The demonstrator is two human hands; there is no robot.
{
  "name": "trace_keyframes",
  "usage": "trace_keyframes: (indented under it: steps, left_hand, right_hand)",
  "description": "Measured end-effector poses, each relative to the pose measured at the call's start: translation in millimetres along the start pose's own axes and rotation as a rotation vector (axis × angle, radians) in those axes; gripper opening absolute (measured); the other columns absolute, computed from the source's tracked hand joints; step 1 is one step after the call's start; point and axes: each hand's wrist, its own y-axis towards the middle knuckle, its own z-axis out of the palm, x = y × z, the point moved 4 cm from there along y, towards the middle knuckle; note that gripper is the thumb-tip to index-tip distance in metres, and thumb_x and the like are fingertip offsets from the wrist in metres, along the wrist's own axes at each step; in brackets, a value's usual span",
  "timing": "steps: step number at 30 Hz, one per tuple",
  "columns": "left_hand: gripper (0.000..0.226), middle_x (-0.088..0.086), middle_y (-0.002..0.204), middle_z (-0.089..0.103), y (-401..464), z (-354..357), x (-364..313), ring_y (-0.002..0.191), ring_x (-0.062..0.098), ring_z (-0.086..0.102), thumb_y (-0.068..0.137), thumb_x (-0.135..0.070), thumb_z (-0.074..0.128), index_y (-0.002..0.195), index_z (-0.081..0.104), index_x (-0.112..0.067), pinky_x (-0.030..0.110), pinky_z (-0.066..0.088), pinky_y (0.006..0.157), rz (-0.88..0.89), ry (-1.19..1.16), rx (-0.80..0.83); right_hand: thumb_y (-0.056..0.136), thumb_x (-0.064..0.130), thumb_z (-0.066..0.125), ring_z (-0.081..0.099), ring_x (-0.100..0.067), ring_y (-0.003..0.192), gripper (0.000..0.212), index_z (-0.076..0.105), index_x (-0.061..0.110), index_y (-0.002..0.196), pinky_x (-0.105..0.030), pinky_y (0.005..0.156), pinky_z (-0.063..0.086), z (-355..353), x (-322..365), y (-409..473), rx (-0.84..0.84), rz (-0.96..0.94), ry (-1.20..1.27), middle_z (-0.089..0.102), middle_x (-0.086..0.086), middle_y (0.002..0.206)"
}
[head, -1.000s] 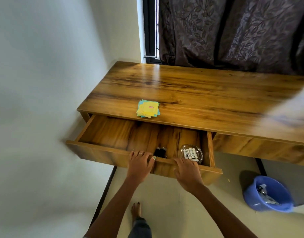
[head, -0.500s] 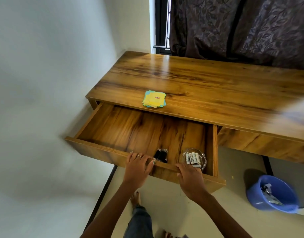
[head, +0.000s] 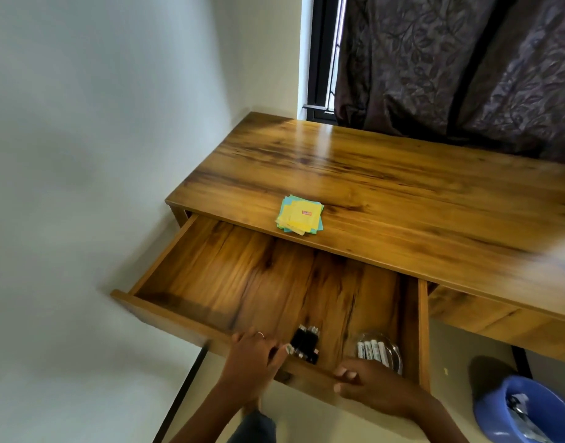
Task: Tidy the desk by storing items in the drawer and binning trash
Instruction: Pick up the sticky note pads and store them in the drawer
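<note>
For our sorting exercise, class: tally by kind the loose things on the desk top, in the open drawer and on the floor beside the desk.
Stack of sticky notes on the desk top: 1
Bundle of black clips in the drawer: 1
Clear dish of batteries in the drawer: 1
Blue bin on the floor: 1
Total: 4

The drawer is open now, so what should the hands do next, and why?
Probably let go of the drawer front and reach one hand, likely the right hand, for the sticky notes. Both hands, the left hand too, grip the drawer's front edge, the drawer has bare room inside, and the notes are the only item visible on the desk.
</note>
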Motion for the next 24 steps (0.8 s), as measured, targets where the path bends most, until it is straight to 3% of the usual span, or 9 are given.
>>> trace_keyframes:
  steps: [3,7,10,15,20,24]
  left_hand:
    - [0.028,-0.008,0.091,0.062,19.7,-11.6,4.2,0.086,0.004,0.056,0.098,-0.043,0.037,0.093,0.060,-0.026,0.024,0.043,0.084,-0.010,-0.232,0.045]
    - [0.038,-0.017,0.106,0.061,57.7,-30.6,17.0,0.098,-0.006,0.053,0.089,-0.056,0.031,0.110,0.058,-0.038,0.025,0.045,0.091,0.016,-0.374,0.009]
    - [0.027,-0.020,0.111,0.057,87.6,-49.3,26.4,0.103,-0.005,0.052,0.092,-0.047,0.040,0.114,0.054,-0.042,0.023,0.047,0.088,0.034,-0.418,-0.043]
    - [0.024,-0.022,0.117,0.053,129.6,-82.1,36.8,0.107,-0.007,0.045,0.095,-0.037,0.047,0.118,0.054,-0.039,0.016,0.041,0.086,0.126,-0.416,-0.076]
    - [0.024,-0.020,0.116,0.053,157.7,-98.4,51.6,0.105,-0.007,0.044,0.094,-0.037,0.047,0.117,0.055,-0.039,0.015,0.040,0.082,0.181,-0.436,-0.006]
    - [0.021,-0.023,0.111,0.052,166.2,-101.7,60.4,0.104,-0.008,0.045,0.095,-0.039,0.045,0.112,0.057,-0.040,0.013,0.038,0.077,0.208,-0.454,0.064]
  right_hand:
    - [0.092,0.034,0.053,0.053,0.003,0.094,0.007,0.055,0.037,0.098,-0.011,0.078,0.042,-28.5,16.7,13.4,-0.031,-0.018,0.115,0.057,0.017,0.097]
    - [0.093,0.031,0.052,0.053,0.004,0.100,0.014,0.054,0.037,0.105,-0.014,0.079,0.044,-69.4,46.3,54.7,-0.256,-0.068,0.210,0.057,0.014,0.110]
    - [0.092,0.031,0.053,0.048,0.001,0.109,0.021,0.052,0.036,0.113,-0.013,0.084,0.038,-99.5,68.4,93.5,-0.491,-0.134,0.108,0.052,0.017,0.115]
    - [0.089,0.033,0.056,0.031,-0.014,0.129,0.044,0.045,0.024,0.131,-0.031,0.105,0.031,-138.6,92.1,160.9,-0.811,-0.029,-0.135,0.041,0.002,0.139]
    - [0.084,0.051,0.058,0.014,-0.018,0.141,0.078,0.021,0.022,0.145,-0.037,0.113,0.017,-152.3,92.0,204.5,-0.700,0.192,-0.364,0.016,0.001,0.155]
    - [0.082,0.045,0.063,0.022,-0.016,0.139,0.075,0.029,0.019,0.144,-0.031,0.112,0.020,-159.4,86.2,207.5,-0.682,0.207,-0.300,0.028,0.001,0.152]
